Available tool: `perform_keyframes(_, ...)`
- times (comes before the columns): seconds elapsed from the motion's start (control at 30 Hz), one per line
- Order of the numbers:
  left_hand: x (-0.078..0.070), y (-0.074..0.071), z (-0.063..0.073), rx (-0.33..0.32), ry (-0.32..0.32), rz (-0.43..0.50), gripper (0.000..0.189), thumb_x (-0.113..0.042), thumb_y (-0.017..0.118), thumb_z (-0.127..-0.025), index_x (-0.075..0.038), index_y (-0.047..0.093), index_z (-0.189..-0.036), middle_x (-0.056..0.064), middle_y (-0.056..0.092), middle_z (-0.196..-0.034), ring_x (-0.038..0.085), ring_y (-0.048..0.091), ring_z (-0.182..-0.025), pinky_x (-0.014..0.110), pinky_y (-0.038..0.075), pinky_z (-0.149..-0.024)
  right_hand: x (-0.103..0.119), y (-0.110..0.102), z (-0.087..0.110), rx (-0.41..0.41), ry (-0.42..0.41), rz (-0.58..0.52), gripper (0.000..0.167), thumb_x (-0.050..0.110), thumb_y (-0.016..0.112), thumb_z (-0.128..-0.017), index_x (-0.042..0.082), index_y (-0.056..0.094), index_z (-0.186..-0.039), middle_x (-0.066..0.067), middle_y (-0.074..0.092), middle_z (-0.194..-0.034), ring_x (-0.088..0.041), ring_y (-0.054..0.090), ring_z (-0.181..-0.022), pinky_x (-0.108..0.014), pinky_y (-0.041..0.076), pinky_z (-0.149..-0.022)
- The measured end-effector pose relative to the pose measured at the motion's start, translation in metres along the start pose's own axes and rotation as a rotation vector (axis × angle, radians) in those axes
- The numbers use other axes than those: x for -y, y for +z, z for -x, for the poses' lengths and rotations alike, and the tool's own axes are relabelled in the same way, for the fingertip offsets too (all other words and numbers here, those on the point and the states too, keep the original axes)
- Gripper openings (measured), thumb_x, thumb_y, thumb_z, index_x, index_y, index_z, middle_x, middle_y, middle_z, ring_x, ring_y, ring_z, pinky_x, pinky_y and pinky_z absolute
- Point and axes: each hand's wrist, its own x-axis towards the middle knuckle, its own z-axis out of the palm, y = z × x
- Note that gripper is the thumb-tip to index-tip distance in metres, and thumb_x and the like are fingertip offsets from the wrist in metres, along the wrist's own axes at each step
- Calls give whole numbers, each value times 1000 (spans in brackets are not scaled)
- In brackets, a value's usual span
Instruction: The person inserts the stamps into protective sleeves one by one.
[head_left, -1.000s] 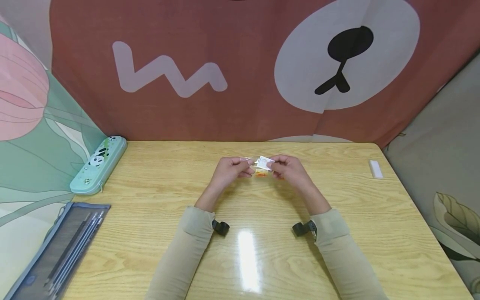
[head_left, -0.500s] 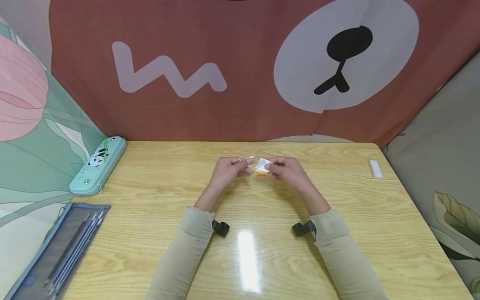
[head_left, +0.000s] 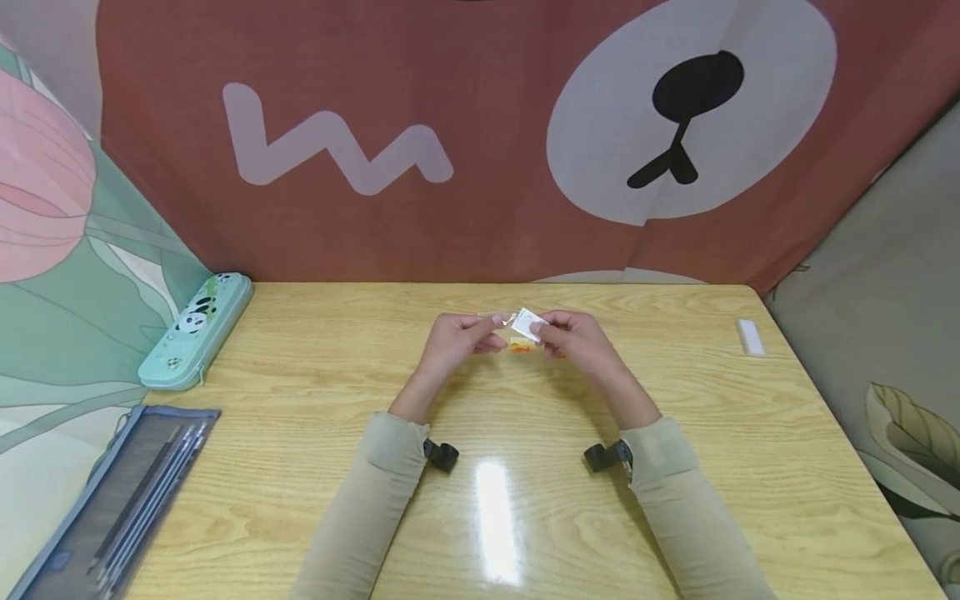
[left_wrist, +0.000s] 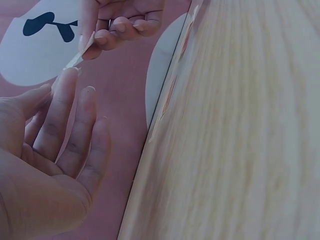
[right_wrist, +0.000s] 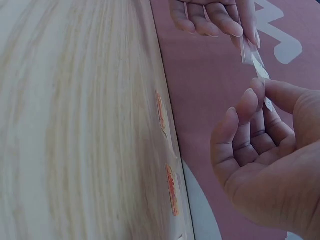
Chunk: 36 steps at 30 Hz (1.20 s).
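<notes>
Over the far part of the table, both hands work close together. My left hand pinches a strip of clear plastic film between thumb and index finger. Thumb and index finger of my right hand pinch a small white square piece, paper-like and with faint grey marks. In the right wrist view the film and the white piece meet between the two hands. Flat on the table below lie small orange-and-yellow printed packets with clear edges, partly hidden by the right hand in the head view.
A mint panda pencil case stands at the table's left edge. Nearer, a blue-edged mesh pouch holds several pencils. A white block lies at the far right. Behind the table hangs a reddish-brown printed cloth.
The white piece dipped slightly, then rose and tilted in the right fingers. The left hand has barely moved and still pinches the film.
</notes>
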Motion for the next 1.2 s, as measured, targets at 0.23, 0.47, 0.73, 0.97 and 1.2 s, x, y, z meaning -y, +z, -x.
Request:
perform_keyframes(0.23, 0, -1, 0, 0, 1, 7, 34, -30, 68, -98, 1, 78, -108, 5, 78, -74, 12, 76, -75, 42, 65, -82, 2, -3, 1, -11, 12, 24, 30, 24, 67, -99, -2, 68, -115, 4, 62, -80, -17, 57, -74, -25, 51, -66)
perform_keyframes(0.47, -1, -2, 0, -3, -6, -6, 37, -30, 68, -98, 5, 77, -106, 3, 77, -72, 11, 76, -75, 39, 65, -81, 3, -4, 1, -1, 12, 39, 32, 23, 67, -98, -2, 69, -117, 6, 62, -77, -14, 55, -72, -27, 50, -66)
perform_keyframes(0.73, -2, -2, 0, -15, -11, 14, 40, -32, 70, -97, 7, 76, -104, 2, 76, -67, 11, 75, -71, 39, 65, -81, 2, -4, 0, -37, 1, -17, 31, 26, 68, -99, -2, 68, -114, 5, 59, -77, -13, 54, -69, -25, 50, -63)
perform_keyframes(0.97, -2, -3, 0, -19, -2, 15, 41, -33, 70, -97, 6, 77, -102, 3, 76, -68, 13, 76, -73, 34, 66, -77, -1, -4, -2, -23, -2, -3, 33, 28, 68, -98, 0, 68, -114, 6, 61, -77, -13, 56, -70, -26, 50, -65)
perform_keyframes(1.2, -1, -2, 0, -23, -8, 18, 39, -33, 71, -96, 5, 77, -102, 3, 76, -68, 13, 76, -73, 33, 66, -77, 0, -4, 0, -6, -6, -28, 32, 27, 67, -99, 0, 67, -116, 6, 62, -79, -13, 58, -70, -25, 52, -66)
